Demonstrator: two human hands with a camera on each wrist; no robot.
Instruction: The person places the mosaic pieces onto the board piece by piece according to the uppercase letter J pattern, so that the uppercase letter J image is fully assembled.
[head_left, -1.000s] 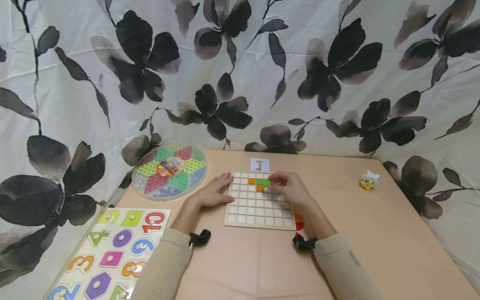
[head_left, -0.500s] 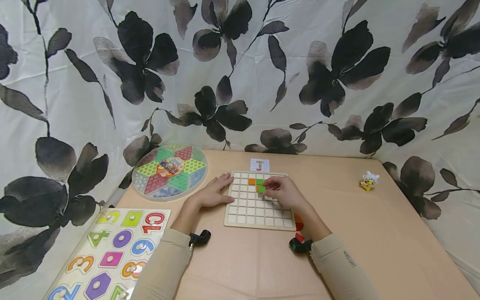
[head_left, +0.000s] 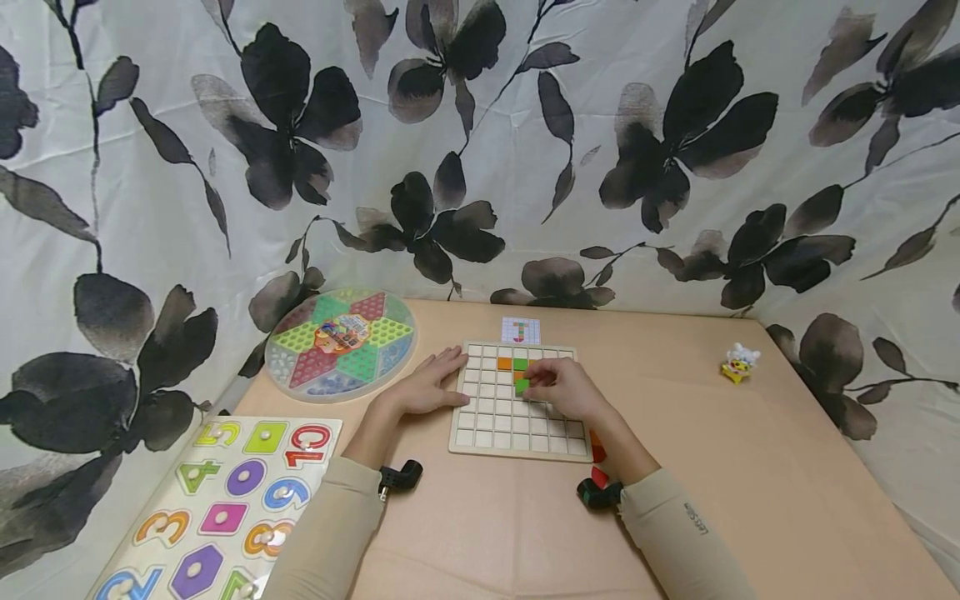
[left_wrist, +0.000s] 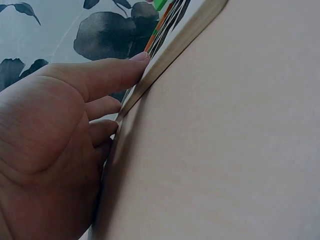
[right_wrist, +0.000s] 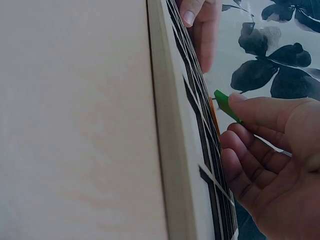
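A wooden grid board (head_left: 517,421) with white squares lies on the table in the head view. Near its far edge sit an orange tile (head_left: 503,364), a green tile (head_left: 520,364) beside it, and another orange tile (head_left: 519,376) below the green one. My right hand (head_left: 564,388) pinches a second green tile (right_wrist: 227,106) between thumb and finger; in the right wrist view it tilts close over the board. My left hand (head_left: 427,383) rests at the board's left edge, fingers extended. Its thumb (left_wrist: 117,75) touches the rim in the left wrist view.
A small pattern card (head_left: 521,331) lies behind the board. Red and orange pieces (head_left: 597,450) show beside its right edge, partly under my right arm. Left stand a round star-pattern game board (head_left: 341,346) and a number-and-shape puzzle (head_left: 222,518); a toy figure (head_left: 738,362) stands right.
My right hand has moved left and nearer with the pinched green tile, from right of the other green tile to just below the lower orange one. The left hand stays put.
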